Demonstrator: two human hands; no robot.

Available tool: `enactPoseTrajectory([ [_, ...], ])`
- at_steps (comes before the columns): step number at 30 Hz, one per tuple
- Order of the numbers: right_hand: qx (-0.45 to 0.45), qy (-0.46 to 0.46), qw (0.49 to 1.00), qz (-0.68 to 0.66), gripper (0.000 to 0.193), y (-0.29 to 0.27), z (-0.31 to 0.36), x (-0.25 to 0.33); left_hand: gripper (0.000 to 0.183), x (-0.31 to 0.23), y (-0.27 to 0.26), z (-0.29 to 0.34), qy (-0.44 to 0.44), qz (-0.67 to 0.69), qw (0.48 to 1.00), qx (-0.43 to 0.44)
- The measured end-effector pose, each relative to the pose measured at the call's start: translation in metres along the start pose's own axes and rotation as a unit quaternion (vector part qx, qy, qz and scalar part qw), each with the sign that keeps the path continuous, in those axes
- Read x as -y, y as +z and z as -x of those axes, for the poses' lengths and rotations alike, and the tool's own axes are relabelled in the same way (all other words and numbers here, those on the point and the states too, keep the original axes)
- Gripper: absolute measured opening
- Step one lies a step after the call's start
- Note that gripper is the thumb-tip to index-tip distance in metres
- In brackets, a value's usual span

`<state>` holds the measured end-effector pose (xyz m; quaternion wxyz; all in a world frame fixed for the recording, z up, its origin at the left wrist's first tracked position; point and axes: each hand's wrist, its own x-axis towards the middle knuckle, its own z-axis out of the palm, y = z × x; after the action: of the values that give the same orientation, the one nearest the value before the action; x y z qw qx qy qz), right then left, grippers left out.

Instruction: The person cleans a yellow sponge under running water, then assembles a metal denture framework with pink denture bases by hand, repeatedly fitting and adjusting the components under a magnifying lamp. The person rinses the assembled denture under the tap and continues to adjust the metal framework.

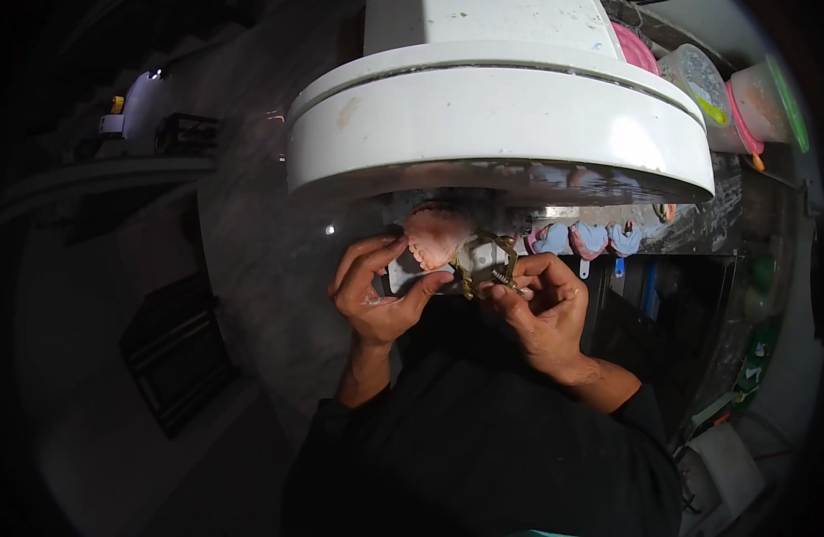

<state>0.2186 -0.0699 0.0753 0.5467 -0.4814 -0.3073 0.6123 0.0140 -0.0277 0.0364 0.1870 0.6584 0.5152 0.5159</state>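
Below the white rounded machine body, a pinkish dental cast [439,234] with a row of teeth along its edge faces up. My left hand [373,291] curls around the cast's left side, fingertips against it and thumb below. White residue marks the skin near that thumb. Close on the cast's right is a brass-coloured dental articulator [467,279] with a hinged frame and a small spring. My right hand [551,313] pinches the articulator by its spring end, with thumb and fingers closed. Whether the cast touches the articulator, I cannot tell.
The large white machine housing [492,116] overhangs the hands. To its right, several blue-and-pink dental impressions [588,238] in handled trays line a bench edge. Plastic tubs [759,106] with coloured rims stand at the far right. A dark slatted object [179,349] is at the left.
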Motion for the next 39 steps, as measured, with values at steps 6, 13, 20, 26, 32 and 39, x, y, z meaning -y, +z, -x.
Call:
enactPoseTrajectory([
  [6, 0.076, 0.157, 0.984, -0.035, 0.019, -0.012, -0.016, 0.019, 0.050, -0.004, -0.001, -0.004, -0.022, -0.015, 1.000, 0.014],
  [13, 0.068, 0.149, 0.985, -0.048, 0.017, 0.004, -0.015, 0.020, 0.042, -0.001, 0.000, -0.016, -0.040, -0.001, 0.999, -0.004],
  [20, 0.076, 0.166, 0.981, -0.068, 0.017, 0.012, -0.012, 0.019, 0.034, 0.007, 0.000, -0.012, -0.047, 0.016, 0.999, -0.012],
  [26, 0.095, 0.183, 0.974, -0.095, 0.014, 0.014, -0.011, 0.017, 0.032, 0.004, -0.002, -0.015, -0.051, -0.002, 0.999, -0.007],
  [32, 0.099, 0.205, 0.968, -0.102, 0.013, 0.019, -0.010, 0.018, 0.028, 0.004, -0.001, -0.017, -0.074, 0.011, 0.997, -0.013],
  [39, 0.095, 0.253, 0.954, -0.134, 0.014, 0.026, -0.006, 0.018, 0.027, 0.010, -0.003, -0.017, -0.079, 0.029, 0.996, -0.003],
])
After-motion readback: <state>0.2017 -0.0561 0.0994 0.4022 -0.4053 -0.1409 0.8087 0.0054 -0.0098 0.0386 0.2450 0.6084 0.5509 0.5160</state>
